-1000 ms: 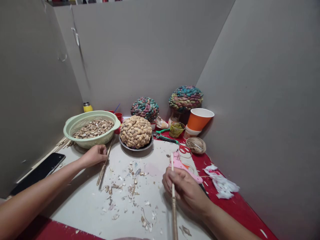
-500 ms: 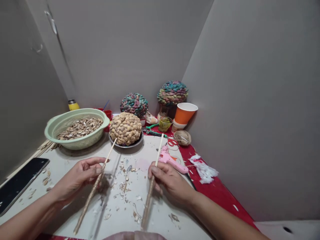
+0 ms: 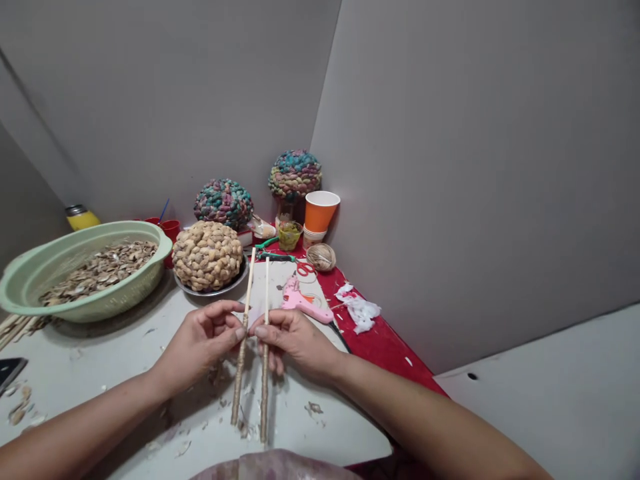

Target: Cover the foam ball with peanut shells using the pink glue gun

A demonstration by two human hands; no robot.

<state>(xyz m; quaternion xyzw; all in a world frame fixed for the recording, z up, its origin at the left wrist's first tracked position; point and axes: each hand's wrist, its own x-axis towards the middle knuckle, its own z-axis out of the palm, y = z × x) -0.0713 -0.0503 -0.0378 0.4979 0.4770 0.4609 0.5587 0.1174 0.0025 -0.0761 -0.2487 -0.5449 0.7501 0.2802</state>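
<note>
Two thin sticks stand side by side in front of me, their lower parts wrapped in brown twine and their tops bare pale wood. My left hand [image 3: 213,340] pinches the left wrapped stick [image 3: 240,373] between thumb and fingers. In my right hand [image 3: 295,340], the right wrapped stick [image 3: 265,400] is gripped the same way. The fingertips of both hands nearly meet; whether they touch I cannot tell. Just beyond the hands, a ball covered in peanut shells [image 3: 207,257] rests in a metal bowl [image 3: 220,291]. A pink glue gun [image 3: 305,303] lies beyond my right hand.
A green basin [image 3: 125,293] of shell pieces stands at left. Behind are two coloured shell-covered balls [image 3: 223,202], an orange paper cup [image 3: 320,215], red-handled scissors [image 3: 305,269] and a twine roll [image 3: 321,257]. White crumpled tissue [image 3: 363,313] lies on the red cloth [image 3: 385,347].
My hands have brought the two sticks close together, upright and nearly parallel. The view has turned to the right, so the basin and phone have shifted left.
</note>
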